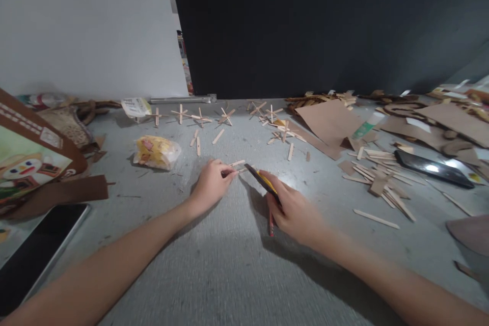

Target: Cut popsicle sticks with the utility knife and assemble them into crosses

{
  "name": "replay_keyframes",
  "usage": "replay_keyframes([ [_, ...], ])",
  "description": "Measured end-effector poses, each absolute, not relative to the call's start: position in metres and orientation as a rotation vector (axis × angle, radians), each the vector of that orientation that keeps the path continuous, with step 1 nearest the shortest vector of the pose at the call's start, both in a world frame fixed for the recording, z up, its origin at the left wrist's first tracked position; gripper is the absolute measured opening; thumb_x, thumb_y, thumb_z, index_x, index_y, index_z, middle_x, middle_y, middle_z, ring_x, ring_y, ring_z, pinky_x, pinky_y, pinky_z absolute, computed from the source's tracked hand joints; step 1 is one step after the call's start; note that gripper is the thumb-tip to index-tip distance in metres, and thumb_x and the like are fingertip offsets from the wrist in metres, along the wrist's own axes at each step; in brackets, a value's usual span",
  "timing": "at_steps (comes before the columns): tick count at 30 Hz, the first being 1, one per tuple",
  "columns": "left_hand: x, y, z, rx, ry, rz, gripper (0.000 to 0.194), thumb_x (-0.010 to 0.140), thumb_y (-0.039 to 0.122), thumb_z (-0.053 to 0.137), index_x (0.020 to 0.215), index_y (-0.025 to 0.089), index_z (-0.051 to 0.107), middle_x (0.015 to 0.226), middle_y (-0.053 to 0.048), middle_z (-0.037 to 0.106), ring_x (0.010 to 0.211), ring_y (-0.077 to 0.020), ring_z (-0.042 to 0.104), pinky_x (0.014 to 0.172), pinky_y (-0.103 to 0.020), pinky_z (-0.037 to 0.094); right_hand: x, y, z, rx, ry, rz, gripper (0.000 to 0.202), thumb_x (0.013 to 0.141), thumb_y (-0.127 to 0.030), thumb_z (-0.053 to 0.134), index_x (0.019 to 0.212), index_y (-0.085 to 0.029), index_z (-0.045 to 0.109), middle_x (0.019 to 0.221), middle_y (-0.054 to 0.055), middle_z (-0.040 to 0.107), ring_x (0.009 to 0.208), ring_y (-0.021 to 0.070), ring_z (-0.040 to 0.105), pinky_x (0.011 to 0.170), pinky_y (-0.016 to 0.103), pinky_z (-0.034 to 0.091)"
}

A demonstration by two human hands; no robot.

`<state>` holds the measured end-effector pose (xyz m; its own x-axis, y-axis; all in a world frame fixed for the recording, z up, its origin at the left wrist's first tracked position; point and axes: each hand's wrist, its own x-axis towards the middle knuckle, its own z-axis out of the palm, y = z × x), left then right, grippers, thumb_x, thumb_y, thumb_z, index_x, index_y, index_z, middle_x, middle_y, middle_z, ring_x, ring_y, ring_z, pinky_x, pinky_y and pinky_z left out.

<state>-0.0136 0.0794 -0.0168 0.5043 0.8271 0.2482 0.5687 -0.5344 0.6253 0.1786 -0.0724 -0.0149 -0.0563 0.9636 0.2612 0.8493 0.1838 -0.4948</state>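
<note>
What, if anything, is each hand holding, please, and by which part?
The right hand grips a cutter by its handle. The left hand seemingly pinches a wooden stick near one end. Whether the red object is held is unclear.

Two hands (212, 181) (297, 211) — one cutter knife (264, 182) — one yellow packet (156, 153)
</note>
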Motion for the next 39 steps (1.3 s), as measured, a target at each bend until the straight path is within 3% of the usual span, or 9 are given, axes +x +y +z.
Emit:
replay_keyframes([
  [6,-0.015,0.082,-0.019,2.287,1.128,0.791,0.012,0.090,0.014,0.075,0.087,0.023,0.082,0.086,-0.006,0.077,0.098,-0.0253,0.067,0.091,-0.038,0.053,0.185,-0.072,-0.022,-1.581,-1.948,0.216,0.057,0.109,-0.029,0.034,0.165,-0.019,0.039,0.093,0.010,0.077,0.068,0.0180,0.069,0.065,0.027,0.052],
  [11,-0.016,0.085,-0.021,2.247,1.120,0.767,0.012,0.091,0.016,0.073,0.090,0.022,0.083,0.085,-0.007,0.078,0.093,-0.0245,0.069,0.088,-0.038,0.054,0.179,-0.073,-0.024,-1.613,-1.980,0.063,0.053,0.109,-0.030,0.036,0.159,-0.017,0.050,0.082,0.007,0.075,0.058,0.0147,0.065,0.058,0.024,0.047],
  [17,-0.017,0.084,-0.019,2.272,1.140,0.733,0.013,0.092,0.017,0.072,0.091,0.022,0.084,0.085,-0.006,0.079,0.087,-0.0234,0.070,0.085,-0.037,0.054,0.172,-0.068,-0.028,-1.640,-1.938,-0.102,0.056,0.105,-0.028,0.040,0.159,-0.016,0.049,0.076,0.004,0.076,0.051,0.0141,0.064,0.048,0.024,0.036],
  [26,-0.015,0.084,-0.020,2.247,1.128,0.757,0.015,0.092,0.017,0.071,0.093,0.023,0.085,0.086,-0.007,0.080,0.087,-0.0241,0.071,0.085,-0.037,0.055,0.169,-0.067,-0.027,-1.689,-1.985,0.011,0.057,0.101,-0.028,0.043,0.157,-0.021,0.054,0.068,0.001,0.070,0.052,0.0133,0.062,0.052,0.024,0.037],
  [39,-0.013,0.083,-0.019,2.239,1.150,0.751,0.015,0.092,0.016,0.071,0.094,0.022,0.085,0.086,-0.007,0.080,0.086,-0.0230,0.071,0.082,-0.035,0.053,0.168,-0.063,-0.025,-1.714,-2.030,0.027,0.058,0.102,-0.030,0.041,0.158,-0.018,0.053,0.067,0.001,0.070,0.051,0.0136,0.060,0.051,0.026,0.033],
])
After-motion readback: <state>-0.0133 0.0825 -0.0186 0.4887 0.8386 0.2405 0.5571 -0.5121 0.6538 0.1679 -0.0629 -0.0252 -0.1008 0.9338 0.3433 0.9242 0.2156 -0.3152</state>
